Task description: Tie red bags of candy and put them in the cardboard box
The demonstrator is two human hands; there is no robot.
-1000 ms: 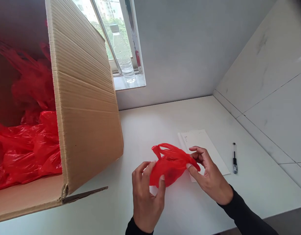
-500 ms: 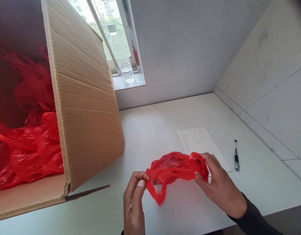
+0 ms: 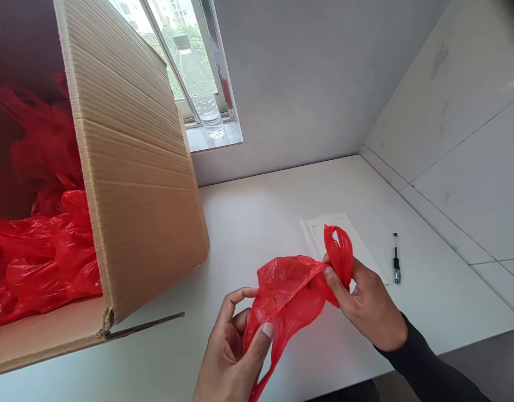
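Note:
A thin red plastic bag (image 3: 288,287) is stretched between my two hands above the white table. My left hand (image 3: 235,346) grips its left side, thumb in front and fingers behind, while a strip of the bag hangs down past the palm. At the other end, my right hand (image 3: 361,298) pinches the gathered plastic between thumb and fingers. One looped handle stands up above that pinch. Part of the right fingers is hidden behind the bag.
An open cardboard box (image 3: 148,212) on its side at left holds several crumpled red plastic bags (image 3: 51,257). Behind my right hand lie a white notebook (image 3: 319,229) and a black-and-clear pen (image 3: 396,259). A water bottle (image 3: 200,89) stands on the windowsill (image 3: 234,134).
The bag has been turned and spread out flatter. One handle now sticks up at the right hand. My left hand has shifted its grip, with the thumb over the front. The view moved slightly.

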